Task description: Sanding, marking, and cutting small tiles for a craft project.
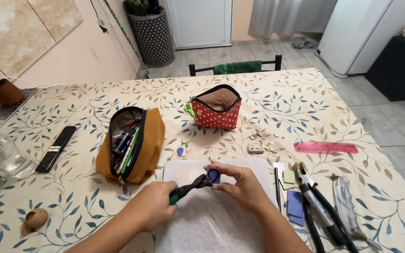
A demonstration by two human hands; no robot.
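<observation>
Near the desk's front edge, two hands work over a white cloth (212, 220).
Left hand (153, 206) is closed around green-handled pliers (191, 186), whose tip meets a small blue piece (213, 175) pinched in the right hand's (242, 185) fingers; black pliers (322, 211) lie toward the right edge.

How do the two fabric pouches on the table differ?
The mustard pencil case lies on its side, while the red dotted pouch stands upright. The mustard pencil case is plain and packed with pens; the red dotted pouch has white spots, and no contents show inside it. The mustard one is longer and lies nearer the left hand; the red one sits farther back. Both are unzipped with dark-edged openings.
</observation>
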